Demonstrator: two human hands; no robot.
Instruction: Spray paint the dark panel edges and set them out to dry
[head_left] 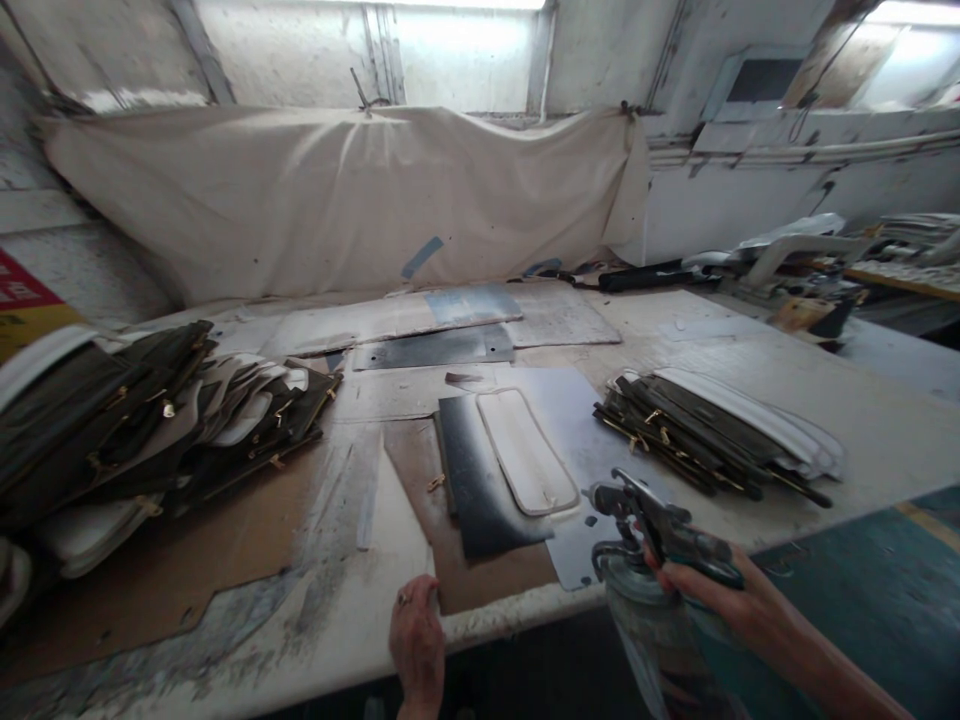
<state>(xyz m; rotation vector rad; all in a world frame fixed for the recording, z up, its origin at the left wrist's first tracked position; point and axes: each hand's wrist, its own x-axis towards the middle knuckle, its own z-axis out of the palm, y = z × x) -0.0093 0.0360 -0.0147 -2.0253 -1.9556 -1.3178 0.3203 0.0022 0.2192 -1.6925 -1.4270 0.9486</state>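
My right hand [716, 585] is wrapped around the handle of a spray gun [664, 535] with a clear cup [652, 610] below it. The gun's nozzle points left toward a white rounded panel with a raised border [529, 455]. That panel lies on a dark sheet [484, 490] with a whitish, faded upper part. A gold zipper pull [436, 483] sticks out at the sheet's left side. My left hand [418, 635], a ring on one finger, rests at the table's front edge with its fingers curled in; anything inside them is hidden.
Dark zippered pieces with white panels lie in a large pile [150, 430] at left and a smaller stack [712, 430] at right. Flat boards [435, 347] lie across the back of the table [772, 350]. Behind hangs a pale cloth [315, 210].
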